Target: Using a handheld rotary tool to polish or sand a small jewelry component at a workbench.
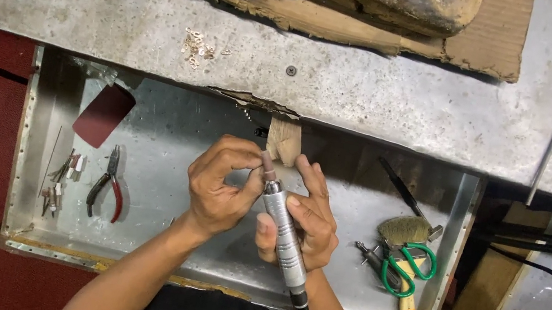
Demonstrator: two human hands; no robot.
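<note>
My right hand (307, 218) grips a silver rotary handpiece (283, 236) with a small brownish sanding tip (266, 163) pointing up; a black cable runs from its lower end. My left hand (219, 186) is curled beside the tip, thumb and fingers pinched together on something too small to make out. Both hands hover just below a wooden bench peg (283, 141) that juts from the edge of the metal-covered bench (372, 96), over a shallow metal tray (162, 138).
In the tray lie red-handled pliers (107, 184), several small bits (60, 177) at left, a dark red card (103, 115), green-handled scissors (405, 265), a brush (405, 229) and an orange-handled tool (406, 309). Small metal pieces (195, 46) and a worn wooden block (299, 2) sit on the bench.
</note>
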